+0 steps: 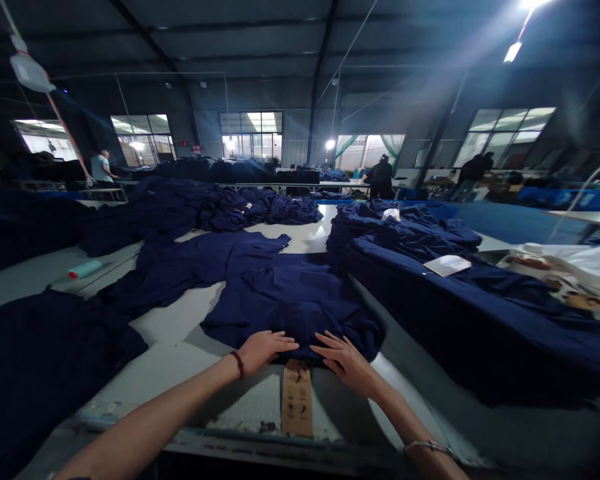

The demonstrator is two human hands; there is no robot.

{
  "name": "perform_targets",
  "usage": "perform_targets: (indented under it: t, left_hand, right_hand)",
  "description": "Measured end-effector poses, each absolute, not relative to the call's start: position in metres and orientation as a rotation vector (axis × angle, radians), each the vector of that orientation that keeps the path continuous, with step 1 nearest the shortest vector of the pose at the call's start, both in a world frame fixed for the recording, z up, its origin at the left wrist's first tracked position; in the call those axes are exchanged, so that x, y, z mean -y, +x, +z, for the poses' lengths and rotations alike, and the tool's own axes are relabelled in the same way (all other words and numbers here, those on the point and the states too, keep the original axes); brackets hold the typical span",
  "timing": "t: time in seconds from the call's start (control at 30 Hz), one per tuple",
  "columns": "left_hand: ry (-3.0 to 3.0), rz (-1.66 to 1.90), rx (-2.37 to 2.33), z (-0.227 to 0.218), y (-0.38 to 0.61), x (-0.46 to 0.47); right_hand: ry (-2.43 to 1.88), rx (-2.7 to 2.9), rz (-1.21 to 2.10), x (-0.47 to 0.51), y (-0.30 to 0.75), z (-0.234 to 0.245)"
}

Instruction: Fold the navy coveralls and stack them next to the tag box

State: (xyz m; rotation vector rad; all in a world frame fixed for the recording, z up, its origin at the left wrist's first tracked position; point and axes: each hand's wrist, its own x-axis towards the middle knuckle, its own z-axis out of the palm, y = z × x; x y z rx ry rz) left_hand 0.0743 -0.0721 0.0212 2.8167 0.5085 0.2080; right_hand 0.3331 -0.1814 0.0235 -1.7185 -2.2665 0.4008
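A navy blue garment lies spread on the pale work table in front of me. My left hand rests flat on its near edge, fingers stretched out. My right hand lies beside it on the same edge, fingers also extended. Just below and between the two hands a brown cardboard hang tag lies on the table, its top end tucked under the garment's hem. A dark red band circles my left wrist, a thin bracelet my right.
Piles of navy garments lie at left, at the back and stacked at right, with a white paper on top. A teal cylinder lies at far left. People stand by distant tables near the windows.
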Motion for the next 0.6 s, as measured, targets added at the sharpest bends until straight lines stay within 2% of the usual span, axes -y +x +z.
perform_targets:
  t: [0.13, 0.3, 0.47, 0.6]
  left_hand:
    - [2.775, 0.256, -0.596, 0.013, 0.078, 0.077]
    - [2.882, 0.294, -0.622, 0.028, 0.063, 0.08]
    - [2.828, 0.185, -0.688, 0.037, 0.049, 0.07]
    - [2.731, 0.415, -0.714, 0.046, 0.067, 0.057]
  right_hand:
    - [-1.713, 2.269, 0.412, 0.181, 0.332, 0.02]
    - [-1.773, 2.199, 0.311, 0.185, 0.34, 0.021]
    - [-1.901, 2.117, 0.462, 0.186, 0.348, 0.02]
    - [-1.765, 2.037, 0.264, 0.165, 0.347, 0.029]
